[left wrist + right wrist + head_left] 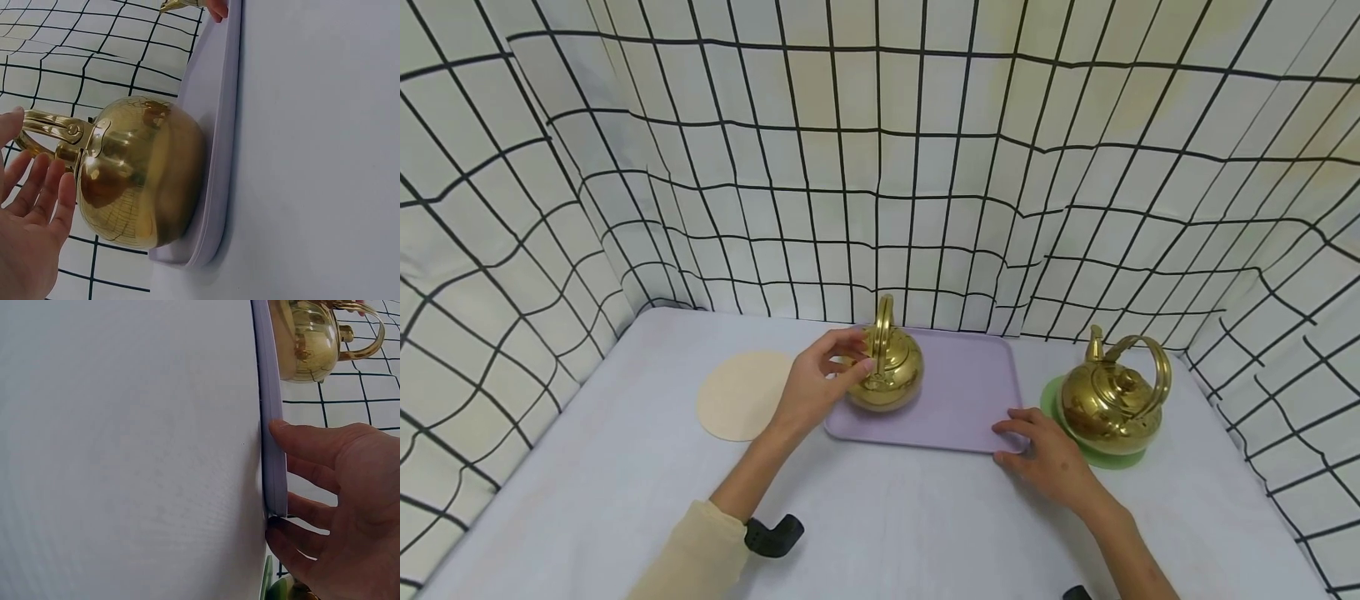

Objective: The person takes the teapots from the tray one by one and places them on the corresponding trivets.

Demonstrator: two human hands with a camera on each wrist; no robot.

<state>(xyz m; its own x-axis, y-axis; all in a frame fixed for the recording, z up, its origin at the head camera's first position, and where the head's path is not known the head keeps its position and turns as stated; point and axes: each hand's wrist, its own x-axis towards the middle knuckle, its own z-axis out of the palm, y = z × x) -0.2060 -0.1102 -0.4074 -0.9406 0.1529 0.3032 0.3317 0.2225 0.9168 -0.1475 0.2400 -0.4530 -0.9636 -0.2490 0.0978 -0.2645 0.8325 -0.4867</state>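
The right hand [1048, 458] rests with relaxed, slightly spread fingers on the near right corner of the lilac tray [958, 408]; the right wrist view shows its fingertips [294, 439] against the tray's edge. Farther back, the left hand [820, 383] touches the polished brass kettle [889, 371] standing on the tray's left part, and the left wrist view shows straight fingers [44, 187] beside its upright handle, not curled round it. No writing is readable on the kettle.

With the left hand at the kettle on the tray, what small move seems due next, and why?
Probably close the left hand round the handle of the brass kettle. Its fingers lie straight beside the kettle, gripping nothing, while the right hand steadies the purple tray at its corner.
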